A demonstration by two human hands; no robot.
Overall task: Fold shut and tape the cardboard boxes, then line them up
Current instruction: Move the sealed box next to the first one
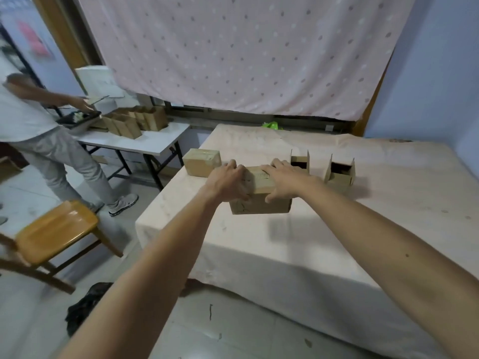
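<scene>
1 closed brown cardboard box [260, 204], top mostly hidden beneath left hand [228, 178] and right hand [283, 178], both gripping it, thumbs on its near face. Left of the hands: 1 taped brown cardboard box [202, 162] at the pale cloth-covered table [363, 242] edge. Right: 2 open-flapped brown cardboard boxes [340, 177], bare cloth nearer.

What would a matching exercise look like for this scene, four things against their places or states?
Things: 1 nearest box; 2 leftmost box; 3 rightmost box; 4 chair.
States: A flaps standing up; B on the floor; C gripped by left hand and right hand; D closed, near the table's left edge.
Pairs: 1-C, 2-D, 3-A, 4-B.
</scene>
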